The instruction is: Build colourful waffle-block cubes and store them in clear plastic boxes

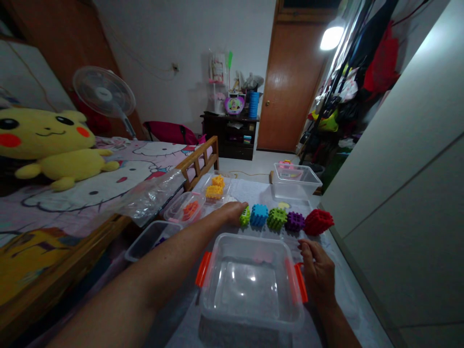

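Note:
My left hand reaches across to the left end of a row of toy building blocks, its fingers closed at a lime-green block and partly hidden behind it. To the right along the row stand a light-blue block, a green block, a purple block and a red block stack. My right hand is closed in a pinch below the purple and red ones; what its fingertips hold, if anything, is unclear. Between my arms sits a clear plastic box with orange-red latches.
Left of the row are clear containers: one with yellow-orange blocks, one with orange pieces, and a tub with purple pieces. Another clear bin stands at the far right. A wooden bed rail borders the left, a pale cabinet the right.

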`<state>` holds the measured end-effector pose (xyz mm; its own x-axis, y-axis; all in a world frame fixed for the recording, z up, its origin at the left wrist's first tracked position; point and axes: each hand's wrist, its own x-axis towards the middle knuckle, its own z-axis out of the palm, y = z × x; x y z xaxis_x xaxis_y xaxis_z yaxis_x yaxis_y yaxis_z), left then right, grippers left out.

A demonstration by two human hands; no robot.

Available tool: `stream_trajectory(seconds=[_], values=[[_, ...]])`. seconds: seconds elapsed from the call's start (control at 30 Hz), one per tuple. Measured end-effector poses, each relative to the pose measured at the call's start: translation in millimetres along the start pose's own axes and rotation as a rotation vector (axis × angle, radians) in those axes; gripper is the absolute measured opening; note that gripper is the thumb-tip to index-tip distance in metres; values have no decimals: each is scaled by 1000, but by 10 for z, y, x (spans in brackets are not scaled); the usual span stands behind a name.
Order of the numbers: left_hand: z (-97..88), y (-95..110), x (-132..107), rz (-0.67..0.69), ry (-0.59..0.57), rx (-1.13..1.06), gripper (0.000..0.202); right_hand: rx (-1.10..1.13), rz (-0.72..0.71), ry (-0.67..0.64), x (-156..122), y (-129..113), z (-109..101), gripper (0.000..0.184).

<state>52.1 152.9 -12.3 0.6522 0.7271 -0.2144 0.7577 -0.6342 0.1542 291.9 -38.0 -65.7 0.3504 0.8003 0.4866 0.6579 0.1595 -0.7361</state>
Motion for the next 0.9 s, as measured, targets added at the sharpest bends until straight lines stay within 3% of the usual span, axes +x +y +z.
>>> stream_trajectory(seconds=[0.4, 0.57, 0.73, 0.9], values=[[30, -210, -260, -52, 72, -66, 66, 7, 28, -1, 6, -32, 2, 33], [-16, -223, -260, -77, 96, -89, 70, 18, 46, -13, 1, -38, -1, 33], [-284, -204, -269, -91, 142, -98, 72, 19, 43, -8, -1, -22, -2, 34], [-715, 20, -624, 26, 207, -186, 69, 15, 29, -4, 7, -6, 1, 33]])
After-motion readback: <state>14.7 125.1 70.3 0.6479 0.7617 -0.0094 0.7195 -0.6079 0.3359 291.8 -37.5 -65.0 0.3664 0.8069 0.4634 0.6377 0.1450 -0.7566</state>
